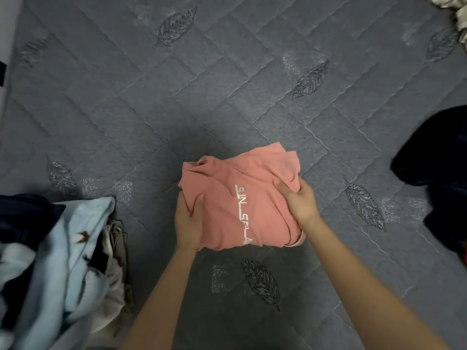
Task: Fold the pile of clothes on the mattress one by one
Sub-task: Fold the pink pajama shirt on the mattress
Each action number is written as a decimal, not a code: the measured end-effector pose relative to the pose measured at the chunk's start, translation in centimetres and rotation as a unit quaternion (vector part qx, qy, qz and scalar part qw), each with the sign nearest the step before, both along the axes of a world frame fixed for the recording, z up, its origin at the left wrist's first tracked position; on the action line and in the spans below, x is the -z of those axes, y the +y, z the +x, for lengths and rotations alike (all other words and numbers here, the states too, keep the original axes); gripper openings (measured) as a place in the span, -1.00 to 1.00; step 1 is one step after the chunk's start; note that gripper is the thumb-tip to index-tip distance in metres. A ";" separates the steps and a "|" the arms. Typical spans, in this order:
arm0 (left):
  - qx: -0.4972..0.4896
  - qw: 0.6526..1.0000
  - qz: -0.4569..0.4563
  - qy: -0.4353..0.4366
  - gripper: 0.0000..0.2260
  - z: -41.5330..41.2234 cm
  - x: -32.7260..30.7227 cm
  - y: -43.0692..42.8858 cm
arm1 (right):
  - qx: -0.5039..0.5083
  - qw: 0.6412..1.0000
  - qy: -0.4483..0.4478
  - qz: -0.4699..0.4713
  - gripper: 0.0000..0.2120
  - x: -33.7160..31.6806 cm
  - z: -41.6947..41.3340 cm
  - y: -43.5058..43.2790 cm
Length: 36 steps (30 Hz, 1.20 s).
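Pink all over but for one line of white lettering along the top face: folded shirt (252, 173), doubled into a thick, squarish packet. Sits near the middle of the grey quilted mattress (227, 84), toward the near side of the view, between both hands. Cannot tell whether resting on the quilting or raised just off it.

Left hand (188, 223) at the packet's left edge. Thumb laid flat on top, fingers wrapped round the side and hidden beneath. Grip clamped on the folded shirt.

Right hand (298, 200) at the packet's right edge, near the far corner. Thumb on top, bunching the cloth into creases; fingers curled round the edge. Grip likewise clamped on the folded shirt. Ribbed cuff peeking out below this wrist at the near right corner. Bare forearms reaching in from the bottom of the view.

Off to the left, well apart from the packet, an unfolded heap: light blue garment (68, 243) with small dark bird shapes on top, beige garment (116, 248) crumpled just beside it, something navy (22, 215) behind. At the right border, dark garment (434, 157) lying loose on the mattress. In the far right corner, pale crumpled fabric (452, 11), mostly cut off. Stitched leaf motifs (261, 281) scattered across the quilting, one just below the packet between the forearms.
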<state>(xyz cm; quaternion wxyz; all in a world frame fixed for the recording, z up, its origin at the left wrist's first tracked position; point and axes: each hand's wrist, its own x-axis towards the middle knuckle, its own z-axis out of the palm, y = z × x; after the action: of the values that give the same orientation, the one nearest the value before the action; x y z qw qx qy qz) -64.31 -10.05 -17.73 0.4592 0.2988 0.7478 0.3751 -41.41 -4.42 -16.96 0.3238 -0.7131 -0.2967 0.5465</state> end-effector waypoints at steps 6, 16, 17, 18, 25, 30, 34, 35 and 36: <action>-0.074 0.995 0.050 0.033 -0.84 -1.5 -3.1 -2.7 | 0.029 0.996 -0.025 0.075 -0.94 -2.5 -0.2 -3.4; -0.060 0.991 0.026 0.118 -0.74 -4.5 -4.1 -11.5 | -0.011 0.998 -0.028 0.050 -0.80 -2.8 -2.7 -13.0; -0.049 0.990 0.022 0.134 -0.70 -4.9 -4.0 -12.0 | -0.011 0.998 -0.034 0.049 -0.78 -2.6 -3.0 -14.0; -0.042 0.987 0.018 0.153 -0.68 -5.3 -3.9 -12.5 | -0.011 0.998 -0.040 0.051 -0.77 -2.5 -3.3 -14.9; -0.057 0.969 0.039 0.238 -0.67 -8.5 -2.7 -15.6 | -0.002 0.992 -0.080 0.093 -0.79 -1.7 -7.4 -19.2; 0.000 0.960 -0.013 0.281 -0.61 -10.0 0.6 -18.2 | -0.035 0.991 -0.120 0.040 -0.81 0.9 -8.4 -21.9; 0.058 0.953 -0.072 0.287 -0.60 -10.3 3.4 -19.3 | -0.085 0.987 -0.132 -0.044 -0.71 3.3 -8.2 -23.0; 0.067 0.952 -0.086 0.286 -0.63 -10.3 3.8 -19.6 | -0.095 0.985 -0.136 -0.051 -0.71 3.7 -8.2 -23.0; 0.070 0.951 -0.097 0.285 -0.65 -10.3 4.1 -19.9 | -0.103 0.983 -0.141 -0.057 -0.71 4.0 -8.2 -23.0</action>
<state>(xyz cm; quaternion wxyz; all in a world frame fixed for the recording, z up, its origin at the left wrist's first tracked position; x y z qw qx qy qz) -74.65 -29.92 -21.78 0.2785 0.3986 0.8578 0.1667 -49.60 -27.42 -20.93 0.1788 -0.7660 -0.3797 0.4869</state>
